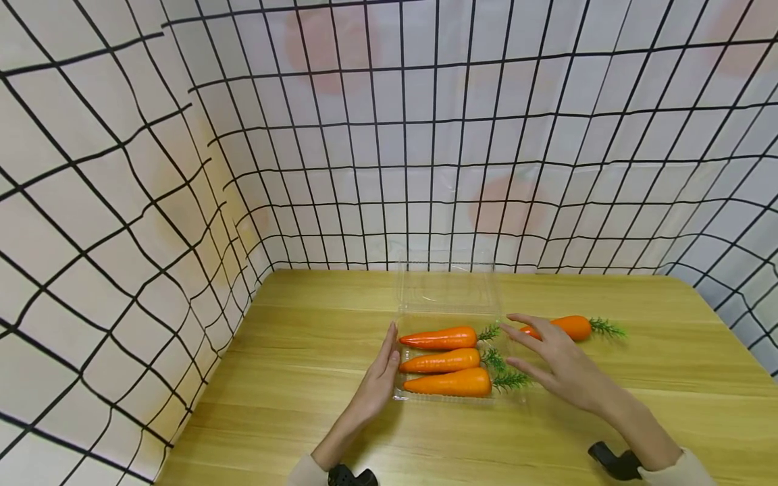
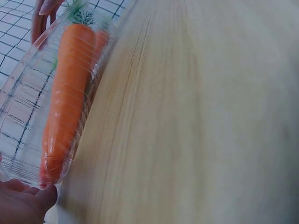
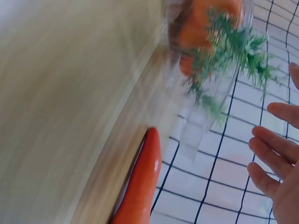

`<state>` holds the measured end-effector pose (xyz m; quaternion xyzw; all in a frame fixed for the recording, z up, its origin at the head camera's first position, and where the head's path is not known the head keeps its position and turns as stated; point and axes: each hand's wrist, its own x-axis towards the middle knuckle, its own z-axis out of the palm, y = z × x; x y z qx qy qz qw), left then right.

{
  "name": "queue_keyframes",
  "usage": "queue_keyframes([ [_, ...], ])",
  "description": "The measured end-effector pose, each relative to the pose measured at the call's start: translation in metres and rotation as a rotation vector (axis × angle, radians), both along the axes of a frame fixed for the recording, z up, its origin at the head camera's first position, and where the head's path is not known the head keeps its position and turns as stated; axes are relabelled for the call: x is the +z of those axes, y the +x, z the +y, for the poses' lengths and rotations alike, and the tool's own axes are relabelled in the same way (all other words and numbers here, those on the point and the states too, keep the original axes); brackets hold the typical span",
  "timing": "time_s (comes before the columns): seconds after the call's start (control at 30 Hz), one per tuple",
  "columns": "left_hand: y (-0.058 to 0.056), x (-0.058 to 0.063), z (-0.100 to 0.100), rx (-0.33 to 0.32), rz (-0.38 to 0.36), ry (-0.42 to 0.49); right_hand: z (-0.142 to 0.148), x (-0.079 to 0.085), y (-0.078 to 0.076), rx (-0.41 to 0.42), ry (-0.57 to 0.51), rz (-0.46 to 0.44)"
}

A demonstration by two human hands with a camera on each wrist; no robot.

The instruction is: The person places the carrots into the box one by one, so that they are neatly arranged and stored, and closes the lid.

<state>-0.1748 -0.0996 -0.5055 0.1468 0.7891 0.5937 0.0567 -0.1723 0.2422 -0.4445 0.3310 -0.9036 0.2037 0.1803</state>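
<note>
A clear plastic clamshell box (image 1: 425,398) lies on the table with its lid (image 1: 450,290) folded back. Three orange toy carrots (image 1: 452,383) lie side by side in it, tips to the left and green tops (image 1: 510,381) toward the right edge. My left hand (image 1: 377,385) rests along the box's left end with its fingers extended; the left wrist view shows its fingertips (image 2: 49,193) at the box corner. Past the box's right end, my right hand (image 1: 568,368) hovers with spread fingers, holding nothing. Behind it lies another carrot (image 1: 573,328), partly hidden by the hand.
The wooden table (image 1: 292,364) runs back to a black grid net (image 1: 377,148) with pale cloth behind it. Netting also stands at the left and right sides. Black wrist devices (image 1: 614,462) sit beneath both wrists.
</note>
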Motion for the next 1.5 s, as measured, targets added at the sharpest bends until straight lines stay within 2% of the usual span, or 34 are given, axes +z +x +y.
queue_keyframes([
  [0.37,-0.001,-0.002,0.000,0.008,0.009,-0.001,0.031,-0.001,-0.013,-0.063,0.049,0.056],
  [0.7,-0.001,-0.003,-0.001,-0.001,-0.003,0.009,0.051,-0.002,-0.020,-0.157,0.060,-0.066],
  [0.83,-0.001,-0.003,-0.001,-0.009,-0.007,0.010,0.060,-0.009,-0.023,-0.182,0.043,-0.107],
  [1.13,-0.001,-0.003,-0.001,-0.007,-0.009,0.012,0.084,-0.029,-0.030,-0.175,0.004,-0.089],
  [1.5,-0.002,-0.004,-0.001,-0.006,-0.002,-0.001,0.105,-0.042,-0.039,-0.182,0.001,-0.076],
])
